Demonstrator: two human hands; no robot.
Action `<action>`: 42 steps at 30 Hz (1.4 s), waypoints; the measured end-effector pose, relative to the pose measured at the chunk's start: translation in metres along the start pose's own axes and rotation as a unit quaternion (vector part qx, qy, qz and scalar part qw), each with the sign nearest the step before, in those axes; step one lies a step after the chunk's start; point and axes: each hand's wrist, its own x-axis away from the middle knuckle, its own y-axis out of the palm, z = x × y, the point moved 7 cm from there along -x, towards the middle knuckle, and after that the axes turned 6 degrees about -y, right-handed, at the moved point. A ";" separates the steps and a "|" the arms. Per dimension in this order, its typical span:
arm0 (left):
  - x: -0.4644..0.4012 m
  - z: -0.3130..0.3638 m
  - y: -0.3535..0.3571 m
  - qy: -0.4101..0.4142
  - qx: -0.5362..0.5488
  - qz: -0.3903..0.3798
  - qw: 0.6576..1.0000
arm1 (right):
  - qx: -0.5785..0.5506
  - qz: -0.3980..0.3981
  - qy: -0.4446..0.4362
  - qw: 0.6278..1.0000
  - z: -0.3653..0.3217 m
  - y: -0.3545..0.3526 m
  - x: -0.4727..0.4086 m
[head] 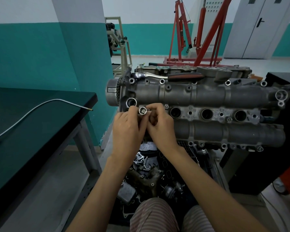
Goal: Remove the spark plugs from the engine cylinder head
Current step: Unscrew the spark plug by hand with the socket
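The socket [142, 111] sits between both hands, just above the leftmost well of the cylinder head [208, 96], its open square-drive end turned toward the camera. Whether a spark plug is inside it cannot be told; only a pale inner face shows in the mouth. The other three plug wells [207, 113] stand open and dark along the middle of the head, and no plug top can be made out in them.

The left hand [127, 128] pinches the socket from the left with thumb and fingertips curled round it; the right hand [159, 126] has its fingers curled in close against the socket's right side, seemingly working at something small there.

The socket is likely small, stiff steel, smooth and possibly oily, so it looks best held round its barrel, as it is now. A plug, if seated in it, would have a brittle ceramic body and should be drawn out straight by its top, not levered.

A ratchet [167, 76] with a red-and-black handle lies along the far edge of the head. To the left, a bent metal tube [40, 106] rests on a dark tabletop [40, 131]. A red engine hoist [199, 39] stands behind.
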 end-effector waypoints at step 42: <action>-0.004 -0.008 -0.003 -0.061 0.071 -0.064 0.994 | -0.025 -0.032 -0.061 0.997 -0.010 0.002 -0.002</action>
